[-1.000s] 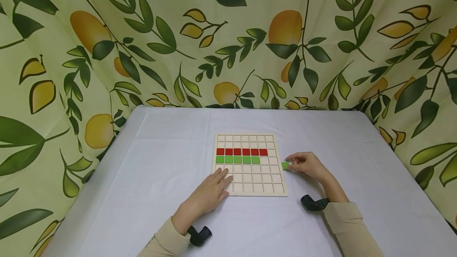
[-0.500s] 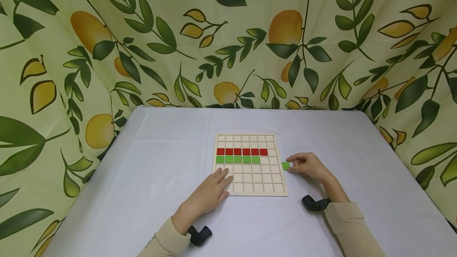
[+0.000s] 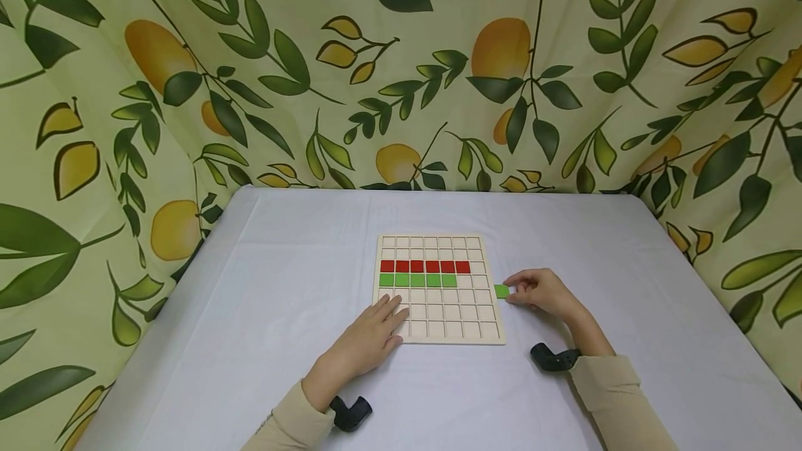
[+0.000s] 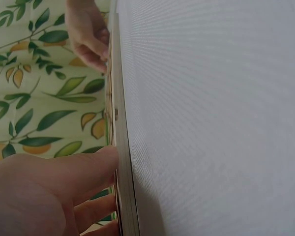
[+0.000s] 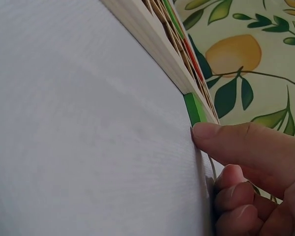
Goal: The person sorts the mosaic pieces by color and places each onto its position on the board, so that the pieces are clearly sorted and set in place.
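A pale wooden grid board [image 3: 451,312] lies on the table. One row holds several red tiles [image 3: 416,267]; the row nearer me holds several green tiles [image 3: 417,280]. My left hand [image 3: 366,336] rests on the board's near left corner with its fingers extended, and its thumb [image 4: 96,164] touches the edge in the left wrist view. Just off the board's right side, my right hand [image 3: 541,291] pinches a loose green tile [image 3: 502,291]. In the right wrist view, the thumb presses this green tile [image 5: 194,109], which lies against the board's side; the other fingers are curled.
A white cloth [image 3: 282,263] covers the table. Patterned fabric [image 3: 438,89] with fruit and leaves hangs behind and at both sides. A black device [image 3: 351,413] sits on the left wrist and another black device [image 3: 554,358] on the right wrist.
My right hand has edged very slightly to the right at the green tile. The left hand, the board and the tiles on it stay where they were.
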Demonstrator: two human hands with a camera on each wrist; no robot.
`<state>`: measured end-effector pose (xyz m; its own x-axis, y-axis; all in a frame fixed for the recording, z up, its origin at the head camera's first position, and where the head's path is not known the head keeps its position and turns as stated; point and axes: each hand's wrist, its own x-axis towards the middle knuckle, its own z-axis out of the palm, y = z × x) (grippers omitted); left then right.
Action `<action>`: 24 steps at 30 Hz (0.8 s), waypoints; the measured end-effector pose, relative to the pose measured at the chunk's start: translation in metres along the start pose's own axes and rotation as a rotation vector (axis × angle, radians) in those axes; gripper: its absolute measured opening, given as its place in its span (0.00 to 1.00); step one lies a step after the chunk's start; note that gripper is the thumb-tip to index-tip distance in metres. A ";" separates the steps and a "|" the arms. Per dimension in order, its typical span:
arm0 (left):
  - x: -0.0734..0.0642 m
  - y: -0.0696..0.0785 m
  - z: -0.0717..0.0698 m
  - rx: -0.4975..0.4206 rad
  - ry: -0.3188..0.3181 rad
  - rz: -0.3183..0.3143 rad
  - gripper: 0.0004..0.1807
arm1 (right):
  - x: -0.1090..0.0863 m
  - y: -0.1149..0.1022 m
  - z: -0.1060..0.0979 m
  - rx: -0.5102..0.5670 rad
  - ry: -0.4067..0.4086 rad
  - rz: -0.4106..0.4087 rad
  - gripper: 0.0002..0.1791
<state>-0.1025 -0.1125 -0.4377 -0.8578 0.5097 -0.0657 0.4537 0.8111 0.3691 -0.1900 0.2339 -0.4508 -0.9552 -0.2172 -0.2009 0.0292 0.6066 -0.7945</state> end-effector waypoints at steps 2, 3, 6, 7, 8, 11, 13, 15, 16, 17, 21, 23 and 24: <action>0.000 0.000 0.000 -0.001 -0.001 0.000 0.25 | 0.000 0.000 0.000 -0.008 0.001 -0.001 0.19; 0.000 0.000 0.000 -0.002 -0.001 0.000 0.25 | 0.000 0.000 0.000 -0.012 0.001 -0.002 0.18; 0.000 0.000 0.000 -0.006 -0.001 0.002 0.25 | 0.001 -0.001 0.000 -0.024 -0.001 -0.009 0.18; 0.000 0.000 -0.001 -0.007 0.000 0.002 0.25 | 0.001 -0.001 -0.001 -0.027 -0.001 -0.010 0.18; 0.000 0.001 -0.001 -0.008 0.001 0.001 0.25 | 0.001 -0.001 -0.001 -0.029 -0.002 -0.012 0.18; 0.000 0.001 -0.002 -0.011 0.002 0.000 0.25 | 0.000 0.000 -0.001 -0.038 -0.002 -0.020 0.18; 0.000 0.001 -0.002 -0.009 -0.001 -0.003 0.25 | 0.000 0.001 -0.002 -0.041 0.002 -0.026 0.18; 0.000 0.001 -0.002 -0.011 -0.005 -0.006 0.25 | 0.001 0.002 -0.002 -0.043 0.005 -0.031 0.18; 0.000 0.001 -0.002 -0.012 -0.007 -0.009 0.25 | 0.001 0.002 -0.002 -0.042 0.007 -0.032 0.18; -0.001 0.001 -0.002 -0.013 -0.009 -0.009 0.25 | 0.001 0.002 -0.002 -0.039 0.008 -0.033 0.18; -0.001 0.001 -0.002 -0.014 -0.011 -0.011 0.25 | 0.001 0.002 -0.003 -0.028 0.013 -0.032 0.18; -0.001 0.001 -0.003 -0.011 -0.011 -0.009 0.25 | 0.001 0.002 -0.003 -0.022 0.015 -0.037 0.19; -0.001 0.001 -0.003 -0.011 -0.011 -0.009 0.25 | 0.001 0.002 -0.003 -0.019 0.017 -0.041 0.19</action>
<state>-0.1014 -0.1131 -0.4342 -0.8590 0.5058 -0.0793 0.4434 0.8124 0.3788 -0.1918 0.2369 -0.4506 -0.9603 -0.2292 -0.1591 -0.0152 0.6123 -0.7905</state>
